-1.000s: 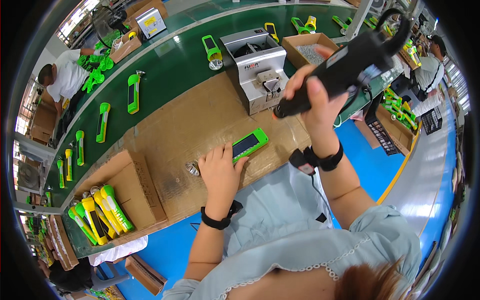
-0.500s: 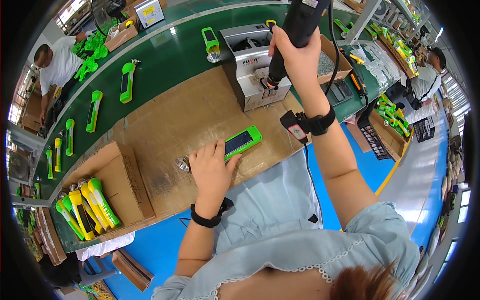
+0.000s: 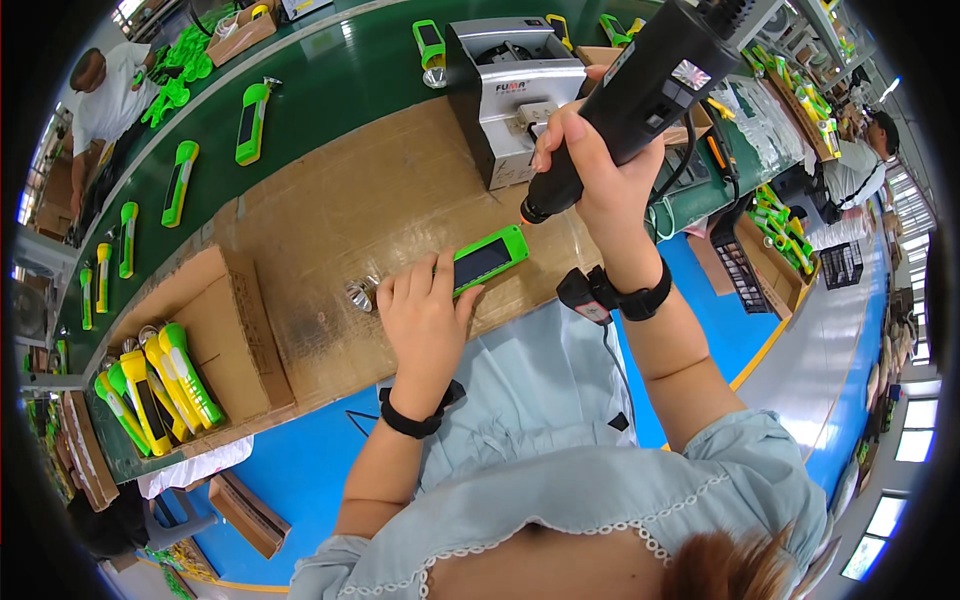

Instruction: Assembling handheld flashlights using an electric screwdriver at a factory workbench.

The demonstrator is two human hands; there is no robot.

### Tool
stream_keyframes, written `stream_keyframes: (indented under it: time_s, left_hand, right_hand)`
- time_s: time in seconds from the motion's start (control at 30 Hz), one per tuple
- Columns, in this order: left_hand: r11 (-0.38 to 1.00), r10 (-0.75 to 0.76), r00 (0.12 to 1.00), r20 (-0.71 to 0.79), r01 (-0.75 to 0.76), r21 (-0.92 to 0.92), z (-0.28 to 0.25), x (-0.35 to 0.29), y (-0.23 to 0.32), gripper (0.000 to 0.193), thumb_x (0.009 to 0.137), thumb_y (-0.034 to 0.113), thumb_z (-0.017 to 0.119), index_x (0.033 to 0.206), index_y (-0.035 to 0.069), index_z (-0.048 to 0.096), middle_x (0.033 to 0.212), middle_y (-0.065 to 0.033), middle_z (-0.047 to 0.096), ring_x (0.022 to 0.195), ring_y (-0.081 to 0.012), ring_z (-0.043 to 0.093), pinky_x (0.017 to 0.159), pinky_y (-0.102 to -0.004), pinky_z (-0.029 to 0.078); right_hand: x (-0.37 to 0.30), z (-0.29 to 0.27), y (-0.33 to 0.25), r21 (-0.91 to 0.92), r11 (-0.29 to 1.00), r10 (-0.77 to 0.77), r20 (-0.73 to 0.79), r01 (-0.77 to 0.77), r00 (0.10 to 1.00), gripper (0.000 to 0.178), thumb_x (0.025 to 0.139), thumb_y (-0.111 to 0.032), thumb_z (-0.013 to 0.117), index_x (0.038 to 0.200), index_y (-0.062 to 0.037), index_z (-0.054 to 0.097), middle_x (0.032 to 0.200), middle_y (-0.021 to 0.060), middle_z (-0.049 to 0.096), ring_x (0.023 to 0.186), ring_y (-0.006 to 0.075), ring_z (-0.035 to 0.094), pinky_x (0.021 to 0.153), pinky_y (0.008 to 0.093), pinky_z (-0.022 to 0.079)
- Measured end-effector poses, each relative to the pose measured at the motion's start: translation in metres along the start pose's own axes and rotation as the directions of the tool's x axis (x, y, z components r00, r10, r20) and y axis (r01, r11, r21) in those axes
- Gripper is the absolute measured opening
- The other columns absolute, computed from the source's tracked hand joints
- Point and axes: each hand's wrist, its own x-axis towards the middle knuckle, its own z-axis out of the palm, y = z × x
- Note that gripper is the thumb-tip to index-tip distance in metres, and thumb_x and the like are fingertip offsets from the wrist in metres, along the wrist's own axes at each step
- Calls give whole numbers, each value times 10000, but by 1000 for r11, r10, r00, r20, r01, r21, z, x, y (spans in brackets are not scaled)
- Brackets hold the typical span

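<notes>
A green flashlight (image 3: 488, 261) with a dark panel on its upper face lies on the cardboard sheet (image 3: 370, 190). My left hand (image 3: 424, 312) is closed over its middle, and the silver lamp head sticks out to the left of the fingers. In my right hand (image 3: 612, 195) is a black electric screwdriver (image 3: 635, 95), tilted with its tip pointing down and left. That tip is close to the right end of the flashlight; whether it touches, I cannot tell. Behind it stands a grey screw feeder (image 3: 515, 100).
At the left, an open cardboard box (image 3: 262, 335) holds several yellow and green flashlights (image 3: 165, 390). More flashlights (image 3: 252, 122) lie along the green bench (image 3: 330, 90). A person (image 3: 105, 95) sits across at the far left, another (image 3: 855, 160) at the far right.
My right hand has brought the screwdriver from the feeder's front down toward the flashlight's right end. The left hand keeps its hold, and the view has shifted slightly.
</notes>
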Motion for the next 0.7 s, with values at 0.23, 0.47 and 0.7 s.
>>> stream_keyframes:
  time_s: [0.23, 0.47, 0.7]
  left_hand:
    - [1000, -1, 1000, 1, 1, 3, -1, -1, 0, 490, 673, 311, 755, 1080, 73, 624, 1009, -67, 608, 907, -236, 558, 845, -386, 385]
    - [996, -54, 990, 134, 62, -57, -2, 10, -10, 510, 647, 303, 767, 1064, 46, 627, 969, -82, 620, 916, -252, 567, 853, -393, 375]
    - [999, -20, 997, 74, 22, -36, -3, 13, -9, 465, 675, 336, 753, 1030, 53, 654, 913, -74, 636, 854, -249, 574, 792, -381, 385]
  right_hand:
    - [-8, 10, 14, -38, 998, 59, 1, -59, 998, 387, 842, -10, 585, 1178, 23, 396, 694, 95, 588, 567, 161, 581, 533, 288, 477]
    - [-8, 11, 33, -69, 985, 161, 16, -159, 987, 302, 825, -3, 605, 1090, 16, 461, 685, 77, 581, 547, 142, 573, 514, 269, 471]
    - [-5, 10, 33, -15, 977, 215, 46, -215, 975, 303, 771, 0, 687, 983, -10, 471, 678, 36, 576, 530, 97, 560, 489, 239, 475]
